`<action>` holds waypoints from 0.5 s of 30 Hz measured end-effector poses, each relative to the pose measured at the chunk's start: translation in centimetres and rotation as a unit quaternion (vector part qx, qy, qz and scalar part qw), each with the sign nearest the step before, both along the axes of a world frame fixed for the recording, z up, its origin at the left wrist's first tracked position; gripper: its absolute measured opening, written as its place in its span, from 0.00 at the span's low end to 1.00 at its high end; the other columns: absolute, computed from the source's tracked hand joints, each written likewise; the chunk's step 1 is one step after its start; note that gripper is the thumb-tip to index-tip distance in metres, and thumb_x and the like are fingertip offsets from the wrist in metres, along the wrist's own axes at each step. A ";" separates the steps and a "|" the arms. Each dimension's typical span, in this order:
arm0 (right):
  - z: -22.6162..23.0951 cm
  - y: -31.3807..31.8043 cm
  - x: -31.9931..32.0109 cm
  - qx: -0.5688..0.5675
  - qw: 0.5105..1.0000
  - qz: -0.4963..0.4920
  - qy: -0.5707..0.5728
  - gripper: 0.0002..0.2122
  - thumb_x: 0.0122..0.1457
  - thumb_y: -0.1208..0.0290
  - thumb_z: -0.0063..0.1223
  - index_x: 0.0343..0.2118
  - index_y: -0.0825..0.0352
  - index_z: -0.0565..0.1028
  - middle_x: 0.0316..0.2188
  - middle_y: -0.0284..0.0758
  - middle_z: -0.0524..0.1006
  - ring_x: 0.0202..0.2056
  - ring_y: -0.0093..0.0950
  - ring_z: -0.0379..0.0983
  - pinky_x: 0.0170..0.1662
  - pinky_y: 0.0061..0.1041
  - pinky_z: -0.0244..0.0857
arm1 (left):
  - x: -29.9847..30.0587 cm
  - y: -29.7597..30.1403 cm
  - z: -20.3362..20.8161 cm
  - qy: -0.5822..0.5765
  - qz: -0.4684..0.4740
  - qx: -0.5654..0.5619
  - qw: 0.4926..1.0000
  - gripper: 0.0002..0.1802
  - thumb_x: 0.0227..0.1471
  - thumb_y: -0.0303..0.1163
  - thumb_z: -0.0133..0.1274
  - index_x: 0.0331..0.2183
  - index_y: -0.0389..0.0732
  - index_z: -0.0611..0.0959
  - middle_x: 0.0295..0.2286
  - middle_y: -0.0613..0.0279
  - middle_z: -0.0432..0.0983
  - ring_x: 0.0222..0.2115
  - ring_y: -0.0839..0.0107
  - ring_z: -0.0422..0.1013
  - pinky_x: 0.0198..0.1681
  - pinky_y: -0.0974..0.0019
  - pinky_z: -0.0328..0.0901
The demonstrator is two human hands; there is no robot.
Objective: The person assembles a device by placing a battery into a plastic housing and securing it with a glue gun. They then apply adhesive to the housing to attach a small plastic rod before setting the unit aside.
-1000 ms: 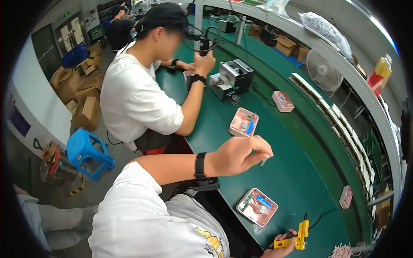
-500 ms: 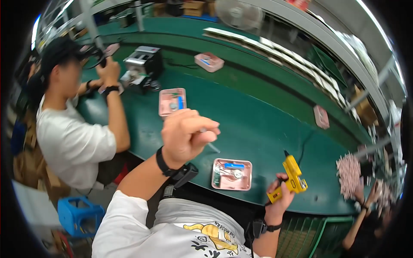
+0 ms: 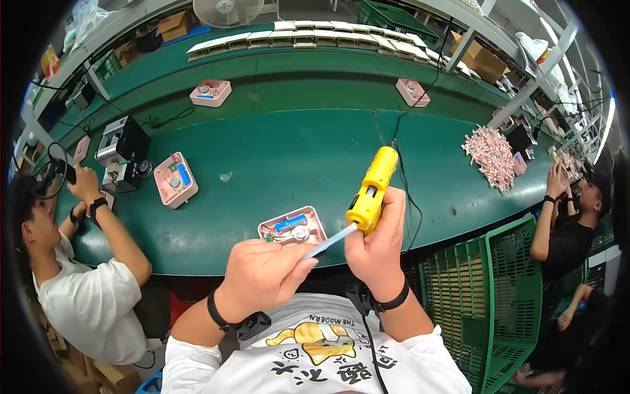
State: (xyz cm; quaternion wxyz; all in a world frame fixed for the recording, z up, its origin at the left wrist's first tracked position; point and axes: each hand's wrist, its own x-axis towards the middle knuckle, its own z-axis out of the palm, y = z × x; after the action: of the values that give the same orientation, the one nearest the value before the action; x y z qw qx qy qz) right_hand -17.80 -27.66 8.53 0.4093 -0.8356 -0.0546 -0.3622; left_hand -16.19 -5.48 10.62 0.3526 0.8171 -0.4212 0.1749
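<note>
My right hand (image 3: pixel 380 246) is wrapped round the handle of a yellow hot glue gun (image 3: pixel 375 187), its nozzle pointing away from me. Between the fingers of my left hand (image 3: pixel 261 274) is a pale translucent glue stick (image 3: pixel 331 241). The stick's far end meets the rear opening of the gun; whether it has gone inside is too small to tell. Just beyond my left hand, partly covered by it, lies a pink plastic housing (image 3: pixel 317 218) with a blue cylindrical cell (image 3: pixel 291 223) and a round silver part in it.
Another pink housing (image 3: pixel 176 197) sits to the left, near a black machine (image 3: pixel 125 148). Co-workers sit at the left and right. A heap of small pink parts (image 3: pixel 492 157) lies at right. Green crates (image 3: pixel 486 295) stand by the bench's near edge. A cord trails from the gun.
My left hand has come down with the glue stick to the gun's rear. The glue gun has been lifted and brought toward the middle. The view has swung to the right.
</note>
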 end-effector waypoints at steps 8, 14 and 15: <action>-2.0 0.9 1.0 -0.083 0.992 -0.072 -0.066 0.25 0.51 0.82 0.61 0.53 0.71 0.68 0.49 0.47 0.73 0.49 0.48 0.71 0.53 0.41 0.68 | -1.1 0.8 -0.5 0.327 -0.057 -0.064 0.941 0.14 0.67 0.34 0.55 0.38 0.35 0.89 0.13 0.66 0.72 0.13 0.76 0.67 0.19 0.68 0.59; -5.1 0.6 1.9 -0.113 0.985 -0.071 -0.112 0.26 0.53 0.77 0.67 0.54 0.71 0.68 0.50 0.48 0.75 0.51 0.50 0.72 0.54 0.42 0.69 | 0.8 2.2 0.4 0.624 -0.163 -0.107 0.756 0.26 0.75 0.41 0.43 0.38 0.33 0.89 0.11 0.73 0.70 0.12 0.84 0.61 0.19 0.73 0.55; -5.7 1.2 2.0 -0.101 0.987 -0.071 -0.103 0.26 0.53 0.76 0.68 0.54 0.71 0.69 0.50 0.48 0.75 0.51 0.50 0.72 0.54 0.42 0.69 | 0.9 2.1 -0.5 0.611 -0.157 -0.104 0.769 0.27 0.76 0.42 0.41 0.39 0.33 0.89 0.11 0.73 0.69 0.12 0.84 0.60 0.20 0.74 0.55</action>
State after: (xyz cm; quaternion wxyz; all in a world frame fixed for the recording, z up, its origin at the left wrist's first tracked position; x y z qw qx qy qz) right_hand -15.78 -26.49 2.82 0.2881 -0.8330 -0.0735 -0.4667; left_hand -15.30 -3.41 10.16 0.6410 0.6320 -0.2183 -0.3768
